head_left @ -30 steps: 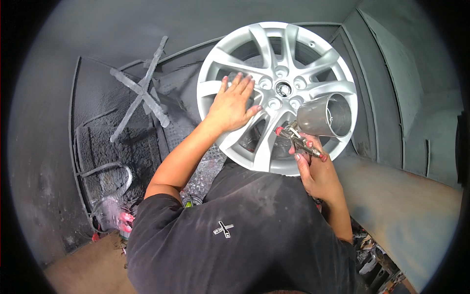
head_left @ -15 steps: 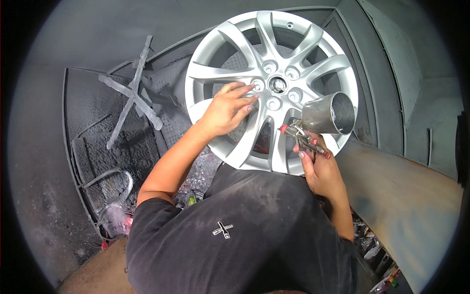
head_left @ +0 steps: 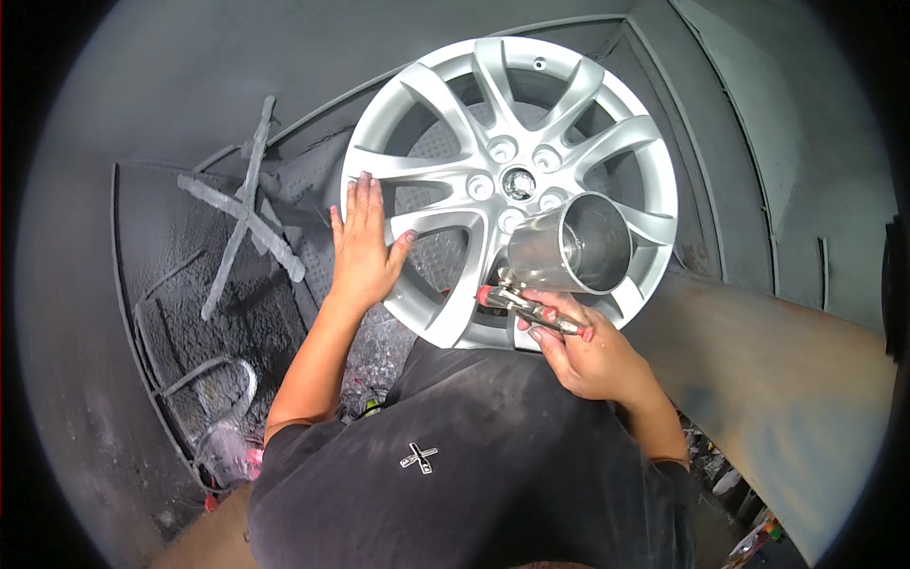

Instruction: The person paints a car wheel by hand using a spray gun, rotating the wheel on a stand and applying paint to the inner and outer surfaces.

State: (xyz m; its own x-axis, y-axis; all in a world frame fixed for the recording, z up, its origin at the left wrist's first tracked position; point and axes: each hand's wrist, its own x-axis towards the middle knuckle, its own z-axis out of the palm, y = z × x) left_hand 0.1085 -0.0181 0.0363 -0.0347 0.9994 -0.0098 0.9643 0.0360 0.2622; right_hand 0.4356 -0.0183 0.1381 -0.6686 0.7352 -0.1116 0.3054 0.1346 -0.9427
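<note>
A silver alloy wheel rim (head_left: 439, 169) with several spokes stands in front of me, its face toward me. My left hand (head_left: 362, 251) lies on the left edge of the rim, fingers stretched out and the thumb apart. In my right hand (head_left: 592, 356) is a spray gun (head_left: 531, 310) with red-tinted parts and a metal cup (head_left: 540, 254) on top. The cup's open mouth faces right and hides the lower right spokes. Fingers of the right hand wrap round the gun's handle, which is mostly hidden.
Left of the rim stands a grey cross-shaped stand (head_left: 248, 211) on dark, rough sheeting (head_left: 209, 303). A curved hose or bar (head_left: 251, 375) is below it. A brown-grey panel (head_left: 787, 379) spans the right side. Dark grey walls (head_left: 569, 14) rise behind.
My left hand has moved from the hub area out to the rim's left edge, its fingers now straighter. My right hand has brought the spray gun leftward. The rim appears slightly lower and further left.
</note>
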